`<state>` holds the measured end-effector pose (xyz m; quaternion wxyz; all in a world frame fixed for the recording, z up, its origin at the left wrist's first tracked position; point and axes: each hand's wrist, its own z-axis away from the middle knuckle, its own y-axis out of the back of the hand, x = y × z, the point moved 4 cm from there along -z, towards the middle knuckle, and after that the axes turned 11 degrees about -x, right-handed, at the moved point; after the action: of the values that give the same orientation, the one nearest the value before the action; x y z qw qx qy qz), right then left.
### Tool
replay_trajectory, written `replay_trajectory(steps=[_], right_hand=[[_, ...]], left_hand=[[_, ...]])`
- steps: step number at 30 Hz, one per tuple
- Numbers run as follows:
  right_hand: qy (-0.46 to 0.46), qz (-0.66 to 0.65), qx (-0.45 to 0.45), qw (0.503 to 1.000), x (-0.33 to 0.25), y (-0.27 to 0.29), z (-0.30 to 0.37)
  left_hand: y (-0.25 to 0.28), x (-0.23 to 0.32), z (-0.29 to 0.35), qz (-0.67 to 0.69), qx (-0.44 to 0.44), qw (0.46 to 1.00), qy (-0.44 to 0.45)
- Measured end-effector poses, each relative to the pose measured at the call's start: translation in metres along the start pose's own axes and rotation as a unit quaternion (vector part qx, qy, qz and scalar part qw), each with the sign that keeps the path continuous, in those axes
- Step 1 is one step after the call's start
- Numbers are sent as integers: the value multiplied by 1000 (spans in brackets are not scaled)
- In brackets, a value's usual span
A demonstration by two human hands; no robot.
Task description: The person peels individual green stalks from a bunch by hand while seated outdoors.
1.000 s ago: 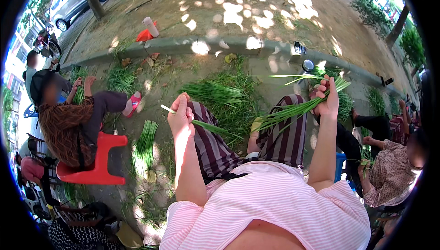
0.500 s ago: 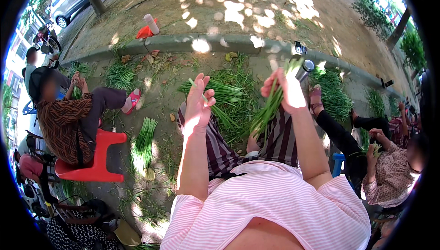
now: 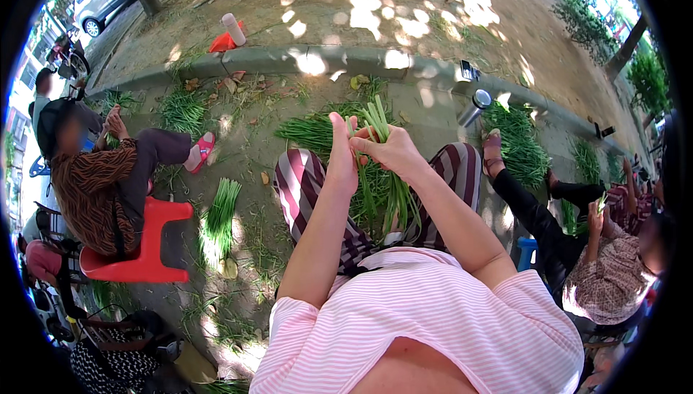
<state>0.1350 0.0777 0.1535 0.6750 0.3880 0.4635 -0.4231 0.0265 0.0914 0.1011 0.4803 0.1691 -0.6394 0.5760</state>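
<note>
My right hand (image 3: 393,150) is closed round a bunch of long green stalks (image 3: 395,202), which look like garlic chives. Their pale ends stick up past the fingers, and the leafy ends hang between my knees. Close against it on the left, my left hand (image 3: 341,154) is closed with a thin stalk (image 3: 349,128) at its fingertips; the inner fingers are partly hidden. Below and beyond both hands, a loose heap of the same stalks (image 3: 307,130) lies on the ground in front of me.
A tied-looking bundle of stalks (image 3: 220,213) lies to my left, near a red plastic stool (image 3: 155,249) with a seated person. A steel flask (image 3: 474,107) stands ahead right, before the kerb (image 3: 278,62). Another green heap (image 3: 516,145) lies by a person's foot at right.
My hands were apart and have come together over the heap. The right hand, with its bunch, moved left and down; the left moved right, toward the bunch's upper ends.
</note>
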Motion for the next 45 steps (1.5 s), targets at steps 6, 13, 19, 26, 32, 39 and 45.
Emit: replay_trajectory(steps=[6, 13, 19, 26, 32, 39, 45], right_hand=[[-23, 37, -8, 999, -3, 6, 3], [-16, -70, 84, 994, 19, 31, -1], [105, -245, 171, 949, 20, 97, 8], [165, -359, 218, 892, 41, 142, 20], [207, -402, 233, 861, 63, 158, 18], [174, -394, 223, 874, 59, 126, 22], [123, -383, 185, 897, 69, 77, 30]], left_hand=[[0, -14, -7, -24, 3, 999, 22], [3, -3, -1, -16, -6, 1000, -19], [43, 19, 20, -41, 134, 984, -106], [83, 173, 66, -97, 297, 875, -369], [52, 179, 54, -169, 182, 914, -322], [-33, -9, 28, -14, -17, 1000, 2], [-32, -50, 2, 241, 46, 969, -27]])
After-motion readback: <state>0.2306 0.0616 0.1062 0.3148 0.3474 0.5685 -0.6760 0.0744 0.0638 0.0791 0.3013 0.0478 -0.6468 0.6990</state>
